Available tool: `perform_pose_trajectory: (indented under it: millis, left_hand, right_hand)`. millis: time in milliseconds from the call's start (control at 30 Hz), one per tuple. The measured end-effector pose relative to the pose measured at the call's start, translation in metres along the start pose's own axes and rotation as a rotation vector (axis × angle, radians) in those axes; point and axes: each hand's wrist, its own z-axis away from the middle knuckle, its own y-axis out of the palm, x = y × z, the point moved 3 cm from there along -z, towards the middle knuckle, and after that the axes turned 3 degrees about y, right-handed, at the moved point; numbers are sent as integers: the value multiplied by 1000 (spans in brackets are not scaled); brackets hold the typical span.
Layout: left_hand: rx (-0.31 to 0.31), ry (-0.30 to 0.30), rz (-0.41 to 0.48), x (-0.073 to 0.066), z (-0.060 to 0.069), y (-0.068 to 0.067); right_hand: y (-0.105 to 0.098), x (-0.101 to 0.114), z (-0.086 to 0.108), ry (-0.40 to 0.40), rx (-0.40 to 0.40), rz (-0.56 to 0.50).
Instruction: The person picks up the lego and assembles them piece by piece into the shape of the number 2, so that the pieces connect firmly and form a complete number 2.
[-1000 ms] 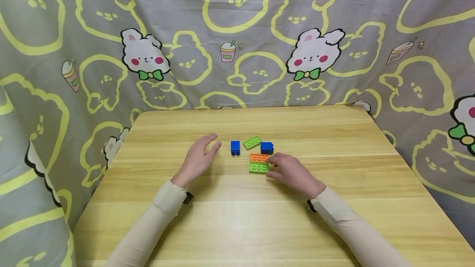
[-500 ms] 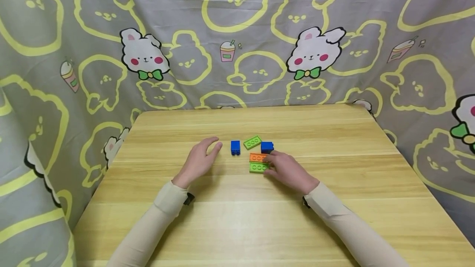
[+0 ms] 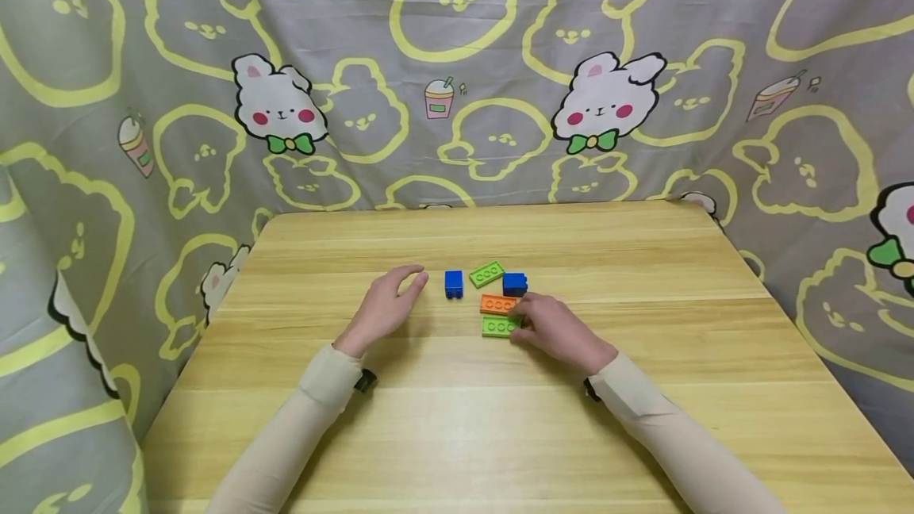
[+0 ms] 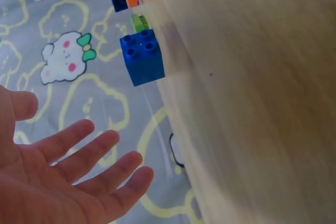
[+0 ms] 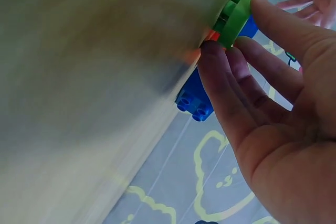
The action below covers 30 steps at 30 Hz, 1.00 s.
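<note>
Right fingers (image 5: 228,93) pinch the nearer green plate (image 3: 496,327) — orange plate (image 3: 494,304), blue block (image 3: 514,284) just beyond — left fingers (image 4: 92,153) apart.

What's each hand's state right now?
Left hand: open, holding nothing.
Right hand: closed, pinching the near green plate between thumb and fingers.

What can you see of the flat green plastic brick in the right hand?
The flat green plastic-looking brick is oblong, hollow side up, with three rings in a row; studs underneath face the wooden table. The right hand pinches its right end. It's on the near side of the flat orange oblong brick, with a gap between. Lifted or resting is unclear.
</note>
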Motion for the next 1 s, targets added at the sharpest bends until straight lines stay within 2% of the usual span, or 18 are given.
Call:
perform_pose_trajectory:
  millis: [267, 433, 767, 1000]
  left_hand:
    - [67, -4, 35, 7, -11, 6]
    - [83, -13, 20, 8, -21, 11]
    - [110, -32, 28, 3, -44, 23]
    - [157, -41, 23, 4, -51, 27]
  right_hand:
    - [0, -1, 5, -7, 42, -50]
    - [-2, -3, 8, -9, 71, -62]
    - [-1, -4, 6, -22, 84, -73]
    - [-1, -3, 2, -43, 69, -54]
